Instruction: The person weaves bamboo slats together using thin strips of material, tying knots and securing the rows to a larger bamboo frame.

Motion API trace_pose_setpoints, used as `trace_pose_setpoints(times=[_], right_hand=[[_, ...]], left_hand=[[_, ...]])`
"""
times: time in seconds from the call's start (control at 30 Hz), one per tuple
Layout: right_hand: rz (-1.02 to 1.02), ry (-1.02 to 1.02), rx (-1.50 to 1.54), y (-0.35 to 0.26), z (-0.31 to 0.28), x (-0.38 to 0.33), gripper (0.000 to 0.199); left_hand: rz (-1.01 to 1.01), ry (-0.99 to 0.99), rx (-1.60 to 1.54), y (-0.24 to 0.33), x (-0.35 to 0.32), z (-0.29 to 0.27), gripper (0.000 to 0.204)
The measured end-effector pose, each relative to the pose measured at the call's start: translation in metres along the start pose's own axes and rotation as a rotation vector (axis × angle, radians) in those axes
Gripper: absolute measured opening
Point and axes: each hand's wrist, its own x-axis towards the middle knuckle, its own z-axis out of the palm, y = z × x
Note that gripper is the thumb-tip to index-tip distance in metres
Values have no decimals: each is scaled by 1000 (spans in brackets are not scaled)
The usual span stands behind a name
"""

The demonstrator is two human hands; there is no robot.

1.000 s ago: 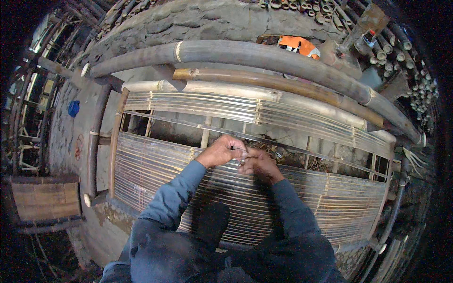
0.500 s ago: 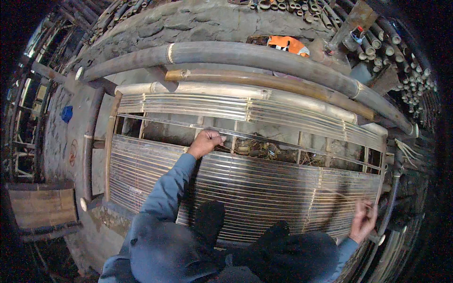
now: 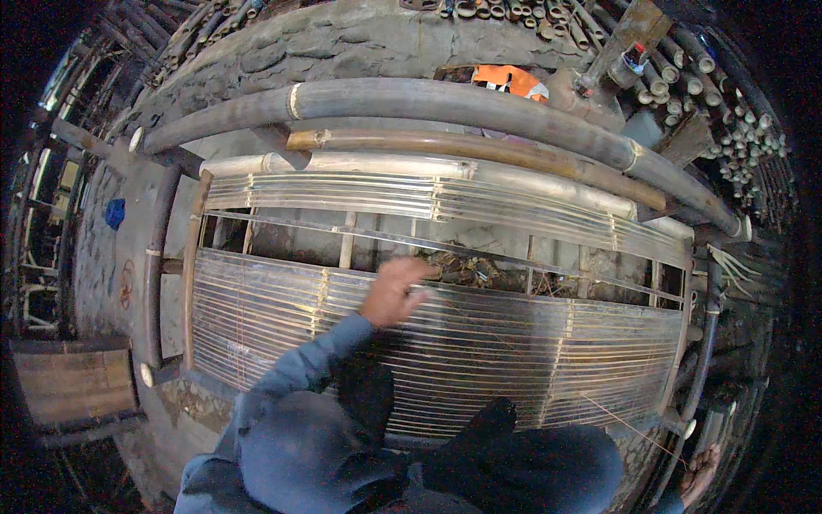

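Observation:
In front of me lies a panel of thin bamboo slats, bound crosswise with pale ties, in a bamboo frame. My left hand, slightly blurred, hovers over the panel's far edge; its thumb and fingers are apart and nothing shows between them. Beyond it, a lone slat crosses the gap before the upper band of slats. My right hand is low at the far right, beyond the frame's side, closed on a thin cord drawn taut from the slats. Its fingertips are dim.
A thick bamboo rail and a browner pole run across behind the slats. Cut bamboo poles are stacked at the back right. An orange item lies behind the rail. A woven panel stands at left.
My left hand has left the lone slat, moving nearer and slightly right as its fingers parted. My right hand has swung outward and down to the right, pulling the cord out straight.

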Motion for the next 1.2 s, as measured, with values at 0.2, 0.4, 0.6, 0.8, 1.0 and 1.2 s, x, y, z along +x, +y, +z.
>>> trace_pose_setpoints(times=[0.2, 0.4, 0.6, 0.8, 1.0, 1.2], right_hand=[[-273, -29, -708, 66, -50, 46, 36], [-36, -337, -1674, 180, -14, 18, 34], [-357, -613, -708, 78, 385, -160, 31], [323, -1722, -97, 82, 575, -277, 27], [-89, -1614, -341, -14, 532, -229, 17], [-64, -1610, 247, -18, 493, -200, 19]], left_hand=[[-63, -337, 86, 51, -31, 29, 29], [-138, -467, -132, 59, -37, 29, 34], [96, -369, -190, 92, -45, 15, 25], [412, -698, -140, 112, -51, 22, 23], [166, 25, -88, 67, 23, -37, 31], [-368, -180, 251, -71, 39, -29, 22]])
